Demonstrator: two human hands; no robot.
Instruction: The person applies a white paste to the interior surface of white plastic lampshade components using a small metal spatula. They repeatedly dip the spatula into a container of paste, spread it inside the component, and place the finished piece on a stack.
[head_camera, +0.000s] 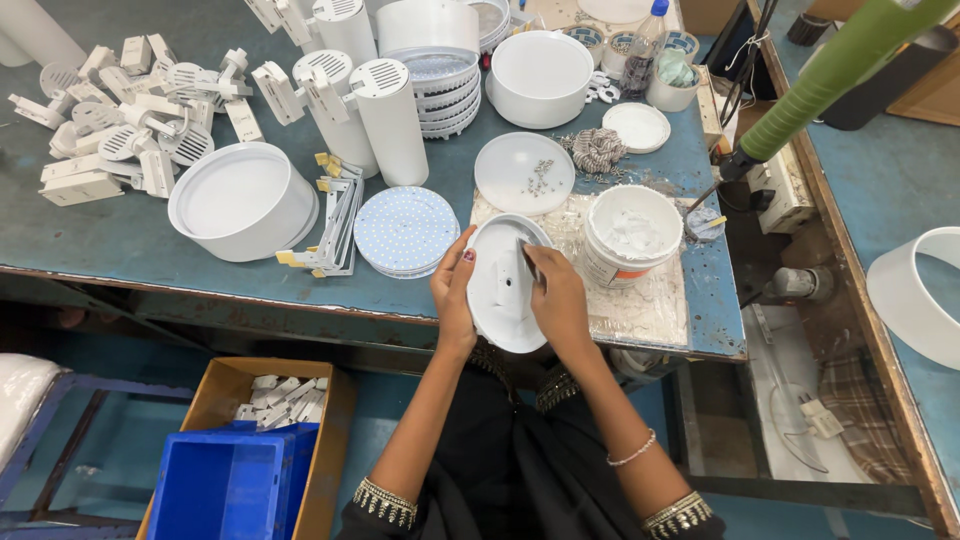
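Note:
A white round lamp housing lies at the table's front edge, its inside facing up. My left hand grips its left rim. My right hand rests on its right side, holding a thin dark tool that points into the housing. Just right of it stands a white tub of white paste on a sheet of clear plastic.
A stack of dotted round boards, a large white round housing, white cylinder lamps, a white lid with screws and a pile of white brackets fill the blue table. A blue bin and a cardboard box of parts sit below.

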